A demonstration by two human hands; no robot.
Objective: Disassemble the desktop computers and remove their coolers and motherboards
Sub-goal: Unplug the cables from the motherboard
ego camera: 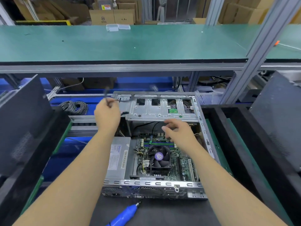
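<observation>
The open desktop computer lies on the dark tabletop, its cooler still seated on the motherboard beside the grey power supply. The left hand is raised at the far-left corner of the drive cage — its fingers pinch a thin black cable, blurred. The right hand hovers over the board's far edge, fingers loosely spread, holding nothing. A blue electric screwdriver lies at the near edge.
</observation>
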